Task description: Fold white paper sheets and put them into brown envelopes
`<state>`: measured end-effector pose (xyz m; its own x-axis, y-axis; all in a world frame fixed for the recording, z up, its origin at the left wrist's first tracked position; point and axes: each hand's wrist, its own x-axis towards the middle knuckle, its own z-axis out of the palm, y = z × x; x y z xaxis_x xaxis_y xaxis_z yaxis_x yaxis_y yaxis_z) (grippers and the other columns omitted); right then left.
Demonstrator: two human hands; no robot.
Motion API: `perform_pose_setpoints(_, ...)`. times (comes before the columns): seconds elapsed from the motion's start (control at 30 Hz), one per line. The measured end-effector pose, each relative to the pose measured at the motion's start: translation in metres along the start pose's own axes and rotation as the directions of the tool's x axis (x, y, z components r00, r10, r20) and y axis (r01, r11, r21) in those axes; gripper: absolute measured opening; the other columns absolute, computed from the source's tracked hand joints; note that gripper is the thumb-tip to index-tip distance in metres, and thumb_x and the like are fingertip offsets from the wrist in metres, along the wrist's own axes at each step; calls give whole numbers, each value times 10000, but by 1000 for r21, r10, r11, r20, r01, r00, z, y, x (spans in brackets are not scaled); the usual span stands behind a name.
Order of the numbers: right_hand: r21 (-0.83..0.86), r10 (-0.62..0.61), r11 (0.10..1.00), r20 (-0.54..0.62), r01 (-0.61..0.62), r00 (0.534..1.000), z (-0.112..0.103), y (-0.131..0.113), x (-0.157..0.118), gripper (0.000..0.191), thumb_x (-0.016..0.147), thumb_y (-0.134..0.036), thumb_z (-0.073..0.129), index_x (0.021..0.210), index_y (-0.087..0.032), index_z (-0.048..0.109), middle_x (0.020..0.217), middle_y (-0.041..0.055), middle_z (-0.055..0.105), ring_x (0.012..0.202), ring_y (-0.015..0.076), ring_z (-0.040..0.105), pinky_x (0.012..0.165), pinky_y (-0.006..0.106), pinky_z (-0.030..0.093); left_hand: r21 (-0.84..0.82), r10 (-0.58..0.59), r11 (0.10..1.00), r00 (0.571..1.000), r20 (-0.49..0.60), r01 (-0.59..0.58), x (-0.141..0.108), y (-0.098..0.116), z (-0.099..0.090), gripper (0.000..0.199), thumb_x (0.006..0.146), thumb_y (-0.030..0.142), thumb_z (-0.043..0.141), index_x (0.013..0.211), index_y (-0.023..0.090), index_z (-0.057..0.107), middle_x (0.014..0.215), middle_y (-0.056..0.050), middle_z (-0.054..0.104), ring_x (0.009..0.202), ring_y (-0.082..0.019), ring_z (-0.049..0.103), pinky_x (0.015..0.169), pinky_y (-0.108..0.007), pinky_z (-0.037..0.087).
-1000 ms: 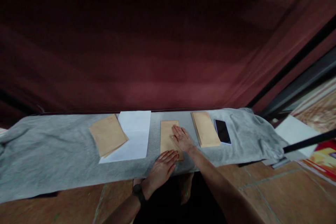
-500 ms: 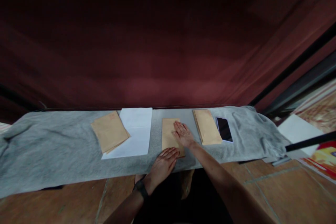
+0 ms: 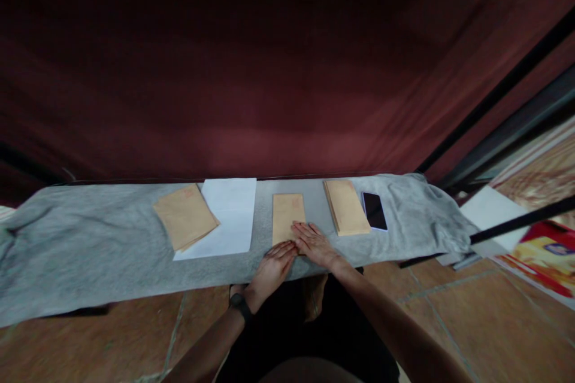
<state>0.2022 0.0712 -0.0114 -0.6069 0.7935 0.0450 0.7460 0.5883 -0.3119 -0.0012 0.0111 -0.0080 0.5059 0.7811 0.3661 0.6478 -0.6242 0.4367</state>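
Brown envelope (image 3: 288, 212) lies under both flattened hands (image 3: 294, 251), fingertips meeting, gripping nothing.

Looks like a room in a home here: terracotta floor tiles (image 3: 135, 335) underfoot, a soft grey blanket (image 3: 112, 245) draped over the narrow tabletop, dark red cloth (image 3: 233, 102) hanging behind.
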Motion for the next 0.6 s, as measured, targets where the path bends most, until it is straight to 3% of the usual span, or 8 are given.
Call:
perform_pose_setpoints(0.17,105,-27,994,-38,31,999,1,-2,-26,451,1064,-397,319,1475,-264,448,1539,16,431,1436,151,379,1215,416,254,10,-23,1000,999,-26,23,-3,0,0,305,974,142,450,1199,205,647,1299,-71,667,1223,-197,611,1071,-410,501)
perform_pose_setpoints(0.3,147,-24,988,-148,46,989,2,-5,-39,379,1033,-340,447,1398,-305,544,1455,18,546,1363,153,484,1178,423,316,3,-80,997,995,-57,80,-3,2,2,304,973,144,446,1196,199,645,1264,-75,683,1192,-201,628,1047,-411,517)
perform_pose_setpoints(0.47,164,78,986,-300,-29,951,6,-15,-39,337,999,-211,473,1275,-292,649,1336,27,652,1251,157,587,1122,423,393,5,-160,987,985,-70,161,-7,2,9,328,968,133,425,1213,195,634,1272,-85,673,1209,-205,616,1044,-416,517)
perform_pose_setpoints(0.6,108,129,990,-414,-92,901,19,-35,-44,373,1002,-175,420,1314,-222,619,1371,61,625,1291,182,552,1149,440,366,44,-155,987,987,-41,157,-11,1,10,426,912,49,414,1255,212,606,1328,-73,644,1256,-195,581,1086,-431,486)
